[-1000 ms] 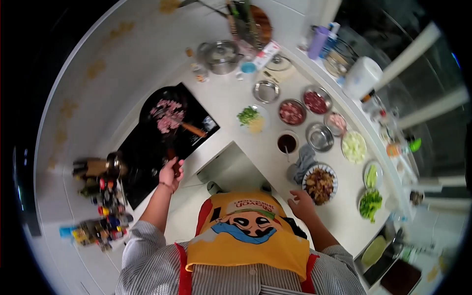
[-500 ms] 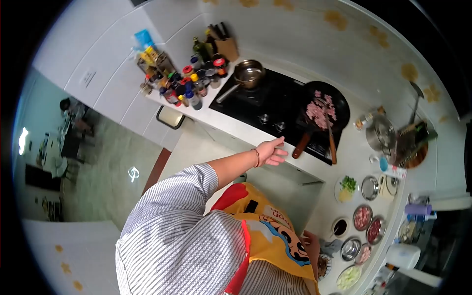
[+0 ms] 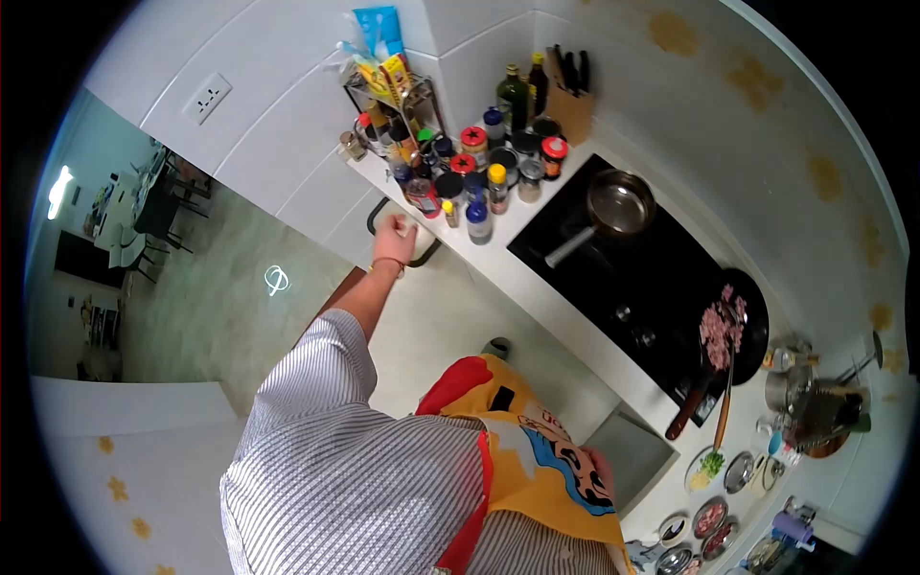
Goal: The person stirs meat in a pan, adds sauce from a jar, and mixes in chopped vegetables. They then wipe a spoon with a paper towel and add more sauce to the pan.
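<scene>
Spice jars (image 3: 467,171) stand near one left hand (image 3: 393,237); one saucepan (image 3: 621,203), one skillet (image 3: 736,328).

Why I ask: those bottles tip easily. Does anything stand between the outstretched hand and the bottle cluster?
Nothing visible does: the left hand sits at the end of the counter, right beside the nearest bottle; whether they touch is unclear.

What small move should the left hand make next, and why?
Probably extend a little further, onto one of the condiment bottles. The left hand is at the counter edge just short of that cluster, and no bottle is visibly in its grip. Meanwhile the minced meat sits in the black pan on the hob.
</scene>
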Demonstrator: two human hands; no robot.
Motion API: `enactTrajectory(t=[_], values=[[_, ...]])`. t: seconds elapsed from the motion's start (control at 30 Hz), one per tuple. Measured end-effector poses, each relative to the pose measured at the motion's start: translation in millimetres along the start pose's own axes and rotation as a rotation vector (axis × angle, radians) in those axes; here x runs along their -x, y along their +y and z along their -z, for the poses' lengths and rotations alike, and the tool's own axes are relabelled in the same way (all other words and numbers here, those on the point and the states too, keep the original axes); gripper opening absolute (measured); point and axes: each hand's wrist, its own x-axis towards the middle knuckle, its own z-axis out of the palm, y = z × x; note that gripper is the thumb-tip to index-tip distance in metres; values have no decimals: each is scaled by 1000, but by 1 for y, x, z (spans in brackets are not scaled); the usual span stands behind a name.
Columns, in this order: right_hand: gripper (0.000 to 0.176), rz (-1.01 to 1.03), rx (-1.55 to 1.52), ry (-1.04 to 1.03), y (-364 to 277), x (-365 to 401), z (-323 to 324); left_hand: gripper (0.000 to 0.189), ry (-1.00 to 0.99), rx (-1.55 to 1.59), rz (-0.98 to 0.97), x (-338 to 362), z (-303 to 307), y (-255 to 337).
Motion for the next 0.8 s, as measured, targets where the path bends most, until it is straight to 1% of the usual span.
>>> enactTrajectory(t=[0.03,0.1,0.13,0.2,0.27,0.3,0.33,0.37,0.4,0.43,0.47,0.5,0.57,0.63,0.67,0.73,0.8], values=[[20,75,-84,-38,-28,-15,-6,49,94,-8,-31,-32,7,-16],[18,79,-99,-40,-91,-33,-16,61,166,47,24,-92,11,-38],[17,87,-153,-16,-116,-38,-21,61,161,50,22,-110,20,-29],[16,84,-208,27,-145,-55,-28,77,18,88,-225,-139,27,-11],[15,97,-144,34,-165,-62,-31,86,-166,-48,-490,-184,15,-29],[18,105,-118,24,-189,-61,-33,85,-272,-118,-475,-183,21,-14],[20,70,-18,22,-175,-69,-35,80,-374,-213,-497,-195,17,-18],[23,58,-19,39,-193,-65,-34,75,-475,-165,-461,-193,22,-2],[24,14,38,46,-192,-69,-32,68,-452,-166,-564,-198,15,-10],[25,22,39,42,-201,-71,-29,64,-490,-163,-422,-196,17,-9],[26,38,36,20,-211,-73,-26,61,-478,-126,-427,-198,18,-21],[26,27,17,66,-218,-74,-23,60,-412,-98,-370,-191,22,-29],[27,67,126,-4,-237,-78,-15,57,-385,-74,-332,-194,32,-51],[27,101,134,35,-260,-72,1,55,-270,-62,-375,-184,57,-53],[28,143,157,63,-270,-69,10,53,-292,-76,-338,-175,79,-36],[28,186,173,99,-281,-69,24,48,-327,-121,-282,-139,131,35],[32,504,305,206,-288,-75,32,46,-340,-154,-267,-98,163,103]])
